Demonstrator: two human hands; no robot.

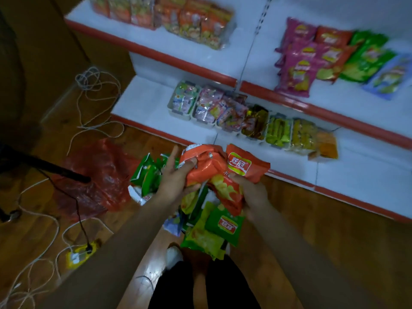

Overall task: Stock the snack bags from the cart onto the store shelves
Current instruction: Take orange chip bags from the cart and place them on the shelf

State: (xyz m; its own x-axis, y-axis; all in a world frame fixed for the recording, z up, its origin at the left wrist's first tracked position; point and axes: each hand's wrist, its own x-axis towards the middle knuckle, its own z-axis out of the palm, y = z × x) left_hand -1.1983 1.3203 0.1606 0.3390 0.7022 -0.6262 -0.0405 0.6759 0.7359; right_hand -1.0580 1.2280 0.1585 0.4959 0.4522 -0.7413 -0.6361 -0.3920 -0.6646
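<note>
Near edge: dark trousers (200,286) and one white shoe (174,256) on the wooden floor (312,230). Near left on the floor: a yellow power strip (78,256) with white cords (55,221) looping around it. Just above the shoe, a bunch of green snack bags (220,226) hangs below the hands; cannot tell whether a hand holds them or they rest on something. Right hand (253,192): closed on the lower right of the orange snack bags (207,170), its fingers mostly hidden under the foil. Left hand (175,177): fingers curled over the left edge of the same orange bags, index finger sticking straight out. The orange bags are held between both hands, in front of the lower shelf (156,121). Left of the left hand, more green bags (147,172) lie in a heap; what they sit in is not visible. Further left, a crumpled red plastic bag (98,181) lies on the floor. The lower shelf carries a row of small packets (223,110) in trays. Far right, the upper shelf (334,101) holds pink chip bags (296,63) and green chip bags (365,59). Far left, orange-and-green packs (196,21), blurred.
</note>
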